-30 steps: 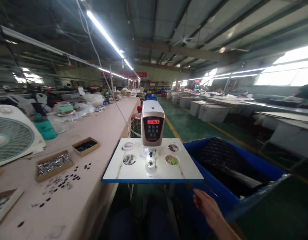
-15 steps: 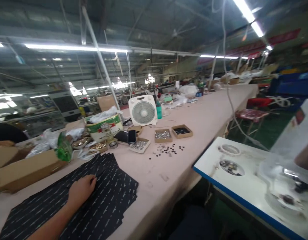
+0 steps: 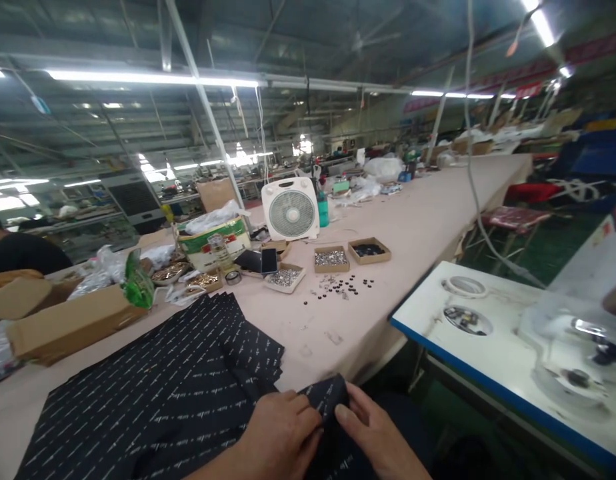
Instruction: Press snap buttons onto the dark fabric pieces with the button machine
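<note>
Dark fabric [image 3: 178, 373] with rows of small white marks lies in overlapping layers on the pink-covered table [image 3: 408, 227]. One part of it is raised at the table's front edge, between both hands. My left hand [image 3: 283, 427] is closed on this raised part, fingers curled over it. To its right, my right hand [image 3: 371, 427] pinches the folded edge of the same fabric between thumb and fingers.
Small boxes of metal pieces [image 3: 331, 259] and black pieces [image 3: 369, 251] stand beyond the fabric, with loose pieces before them. Behind is a fan [image 3: 291, 210]. A cardboard box [image 3: 78, 323] is left; a white sewing-machine table [image 3: 508, 333] is right. A person [image 3: 25, 250] is far left.
My left hand has moved right and nearer from the flat fabric and now grips a raised part. My right hand has come into view, holding the fabric. The view has shifted slightly.
</note>
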A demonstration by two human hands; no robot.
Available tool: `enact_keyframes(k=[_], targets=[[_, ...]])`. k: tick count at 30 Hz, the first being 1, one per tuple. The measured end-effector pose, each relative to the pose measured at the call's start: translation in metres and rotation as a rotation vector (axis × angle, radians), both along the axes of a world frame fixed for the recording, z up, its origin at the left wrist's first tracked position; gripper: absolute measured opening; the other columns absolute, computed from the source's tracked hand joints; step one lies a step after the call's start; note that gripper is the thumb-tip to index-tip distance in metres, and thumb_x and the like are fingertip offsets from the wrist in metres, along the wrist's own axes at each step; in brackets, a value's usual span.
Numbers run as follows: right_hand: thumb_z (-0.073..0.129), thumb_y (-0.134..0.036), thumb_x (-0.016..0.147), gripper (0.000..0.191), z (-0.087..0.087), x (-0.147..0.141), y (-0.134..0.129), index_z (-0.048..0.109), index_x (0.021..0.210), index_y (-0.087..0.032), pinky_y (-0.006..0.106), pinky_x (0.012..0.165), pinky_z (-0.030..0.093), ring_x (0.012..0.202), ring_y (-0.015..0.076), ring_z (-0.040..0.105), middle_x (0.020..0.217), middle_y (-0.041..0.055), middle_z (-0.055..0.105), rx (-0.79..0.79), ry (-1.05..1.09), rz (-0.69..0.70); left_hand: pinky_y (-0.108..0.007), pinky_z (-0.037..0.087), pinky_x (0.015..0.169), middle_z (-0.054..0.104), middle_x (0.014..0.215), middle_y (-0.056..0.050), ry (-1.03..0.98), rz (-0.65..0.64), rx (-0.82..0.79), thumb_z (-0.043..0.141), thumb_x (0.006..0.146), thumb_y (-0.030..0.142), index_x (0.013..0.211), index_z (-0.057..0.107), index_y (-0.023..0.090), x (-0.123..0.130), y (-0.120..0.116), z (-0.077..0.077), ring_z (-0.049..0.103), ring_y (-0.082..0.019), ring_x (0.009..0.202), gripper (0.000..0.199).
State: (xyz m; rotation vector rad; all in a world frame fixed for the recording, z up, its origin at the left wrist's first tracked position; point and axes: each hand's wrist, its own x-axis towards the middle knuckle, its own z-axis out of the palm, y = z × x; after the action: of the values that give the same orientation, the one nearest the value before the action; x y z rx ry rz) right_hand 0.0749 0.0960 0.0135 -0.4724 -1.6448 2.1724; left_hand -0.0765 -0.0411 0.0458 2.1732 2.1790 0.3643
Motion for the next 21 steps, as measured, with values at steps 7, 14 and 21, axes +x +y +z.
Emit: enact_keyframes(k=[7,14,21], targets=[[0.076,-0.047,0.082,0.042,0.005,0.028,0.009,0.076,0.112,-0.018,0.046,0.096,0.054,0.104,0.0332,0.070,0.106,0.0080,0.078,-0.092,-0.068,-0.088,-0.044,0.044,0.110,0.057,0.137,-0.012,-0.310,0.052,0.023,0.064,0.088,0.053,0.138,0.051,0.022,-0.020,0.013,0.018,0.054,-0.027,0.125,0.060],[0.082,-0.045,0.075,0.041,0.031,0.087,0.036,0.079,0.109,-0.021,0.045,0.097,0.055,0.107,0.0334,0.070,0.104,0.0073,0.079,-0.034,-0.160,-0.188,-0.052,0.028,0.122,0.031,0.161,-0.018,-0.341,-0.169,-0.125,0.079,0.068,0.067,0.154,0.031,0.023,-0.052,0.062,0.026,0.033,-0.032,0.146,0.109],[0.082,-0.053,0.069,0.061,0.038,0.132,0.064,0.073,0.118,-0.019,0.052,0.098,0.053,0.106,0.0376,0.069,0.115,0.0129,0.076,0.036,-0.344,-0.491,-0.027,0.048,0.080,0.071,0.097,-0.002,-0.464,-0.323,-0.522,0.065,0.087,0.052,0.107,0.069,0.020,-0.046,0.108,0.041,0.064,-0.019,0.089,0.038]])
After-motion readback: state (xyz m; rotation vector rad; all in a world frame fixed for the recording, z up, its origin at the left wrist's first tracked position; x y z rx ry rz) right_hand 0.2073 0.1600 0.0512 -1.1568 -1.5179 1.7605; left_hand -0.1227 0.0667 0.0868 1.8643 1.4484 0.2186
